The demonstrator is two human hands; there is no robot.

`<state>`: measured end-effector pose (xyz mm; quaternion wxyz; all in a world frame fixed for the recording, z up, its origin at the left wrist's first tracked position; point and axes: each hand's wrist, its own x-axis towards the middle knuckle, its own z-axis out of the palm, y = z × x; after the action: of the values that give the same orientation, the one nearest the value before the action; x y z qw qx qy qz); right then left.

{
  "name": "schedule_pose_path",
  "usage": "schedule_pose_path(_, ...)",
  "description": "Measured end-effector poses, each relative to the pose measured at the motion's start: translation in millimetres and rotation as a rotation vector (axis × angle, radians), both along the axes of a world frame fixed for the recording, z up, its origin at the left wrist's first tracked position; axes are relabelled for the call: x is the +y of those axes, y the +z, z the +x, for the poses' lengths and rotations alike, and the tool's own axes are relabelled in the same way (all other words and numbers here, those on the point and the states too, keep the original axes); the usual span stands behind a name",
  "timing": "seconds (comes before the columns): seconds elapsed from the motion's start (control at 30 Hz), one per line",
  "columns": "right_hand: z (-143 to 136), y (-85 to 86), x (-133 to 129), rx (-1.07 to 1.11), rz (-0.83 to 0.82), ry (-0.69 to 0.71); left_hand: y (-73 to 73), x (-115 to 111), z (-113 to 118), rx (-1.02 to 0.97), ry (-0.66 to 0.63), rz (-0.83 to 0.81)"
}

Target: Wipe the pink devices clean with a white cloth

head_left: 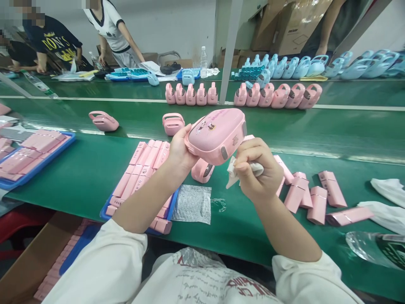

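My left hand (183,150) grips the left end of a pink speaker (218,131) with a printed cartoon on its mesh face, held tilted above the green table. Beside its right end, my right hand (257,169) is closed around a crumpled white cloth (234,172). Behind and below the held speaker, another pink speaker (201,170) rests on the table. A bubble-wrap pouch (192,204) lies in front of it.
Blue trays (106,207) of pink parts stand at the left. Loose pink pieces (317,204), white cloths and a plastic bottle (363,247) lie at the right. Pink speakers (190,95) line the far belt. Several people are across the line.
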<state>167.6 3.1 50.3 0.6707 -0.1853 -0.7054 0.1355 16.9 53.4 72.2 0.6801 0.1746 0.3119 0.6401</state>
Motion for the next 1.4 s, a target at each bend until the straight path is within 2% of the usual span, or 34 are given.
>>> schedule_pose_path(0.1, 9.7, 3.7, 0.5, -0.101, 0.009, 0.046, 0.4, -1.3, -0.4, 0.002, -0.012, 0.003)
schedule_pose_path(0.3, 10.2, 4.6, 4.3, -0.140, 0.182, -0.280, 6.3, -7.4, 4.2, 0.016, -0.041, -0.021)
schedule_pose_path(0.47, 4.5, 1.9, 5.4, -0.092, 0.224, -0.254, 7.5, -9.6, 9.9, 0.017, -0.003, -0.049)
schedule_pose_path(0.67, 6.9, -2.0, 10.4, -0.207, 0.400, -0.450, 1.9, -6.5, 9.2, 0.007, 0.074, -0.049)
schedule_pose_path(0.97, 8.2, -6.5, 18.6, -0.257, 0.439, -0.574, 1.3, -3.1, 11.2, 0.006, 0.073, -0.068)
schedule_pose_path(1.27, 18.0, 0.6, 6.0, -0.235, 0.361, -0.386, -3.6, 0.5, 7.7, 0.001, 0.002, -0.005)
schedule_pose_path(1.33, 27.1, 4.2, 0.4, -0.291, 0.311, -0.247, -4.9, 0.9, 4.9, 0.002, -0.011, 0.015)
schedule_pose_path(1.4, 40.5, 5.5, 0.8, -0.396, 0.184, -0.038, -5.7, 0.9, 1.4, 0.010, -0.023, 0.047)
